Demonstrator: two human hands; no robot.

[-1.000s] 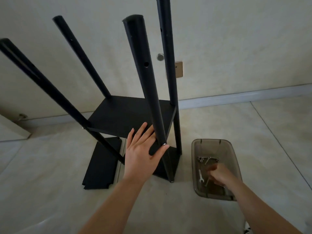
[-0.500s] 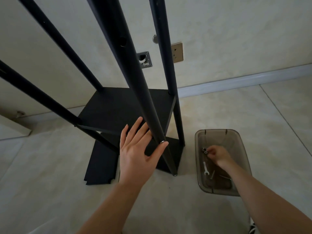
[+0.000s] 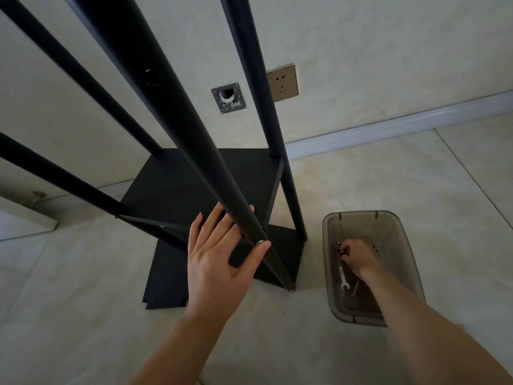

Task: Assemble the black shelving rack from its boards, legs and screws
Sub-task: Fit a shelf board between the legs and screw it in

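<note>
Pale floor tiles [image 3: 361, 176] carry the rack [image 3: 200, 184]: 4 legs and 2 boards joined, 1 spare board [image 3: 166, 276] lying at 7 o'clock. Left hand [image 3: 219, 257] braces the near leg [image 3: 194, 151], fingers straight. Right hand [image 3: 358, 254] pinches hardware in the bin [image 3: 399, 226] at 3 o'clock.

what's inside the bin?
In the bin: the right hand, fingers curled on small metal hardware, a flat wrench and a bolt. The hand and forearm hide the rest of the floor; the pinched piece is too covered to identify.
</note>
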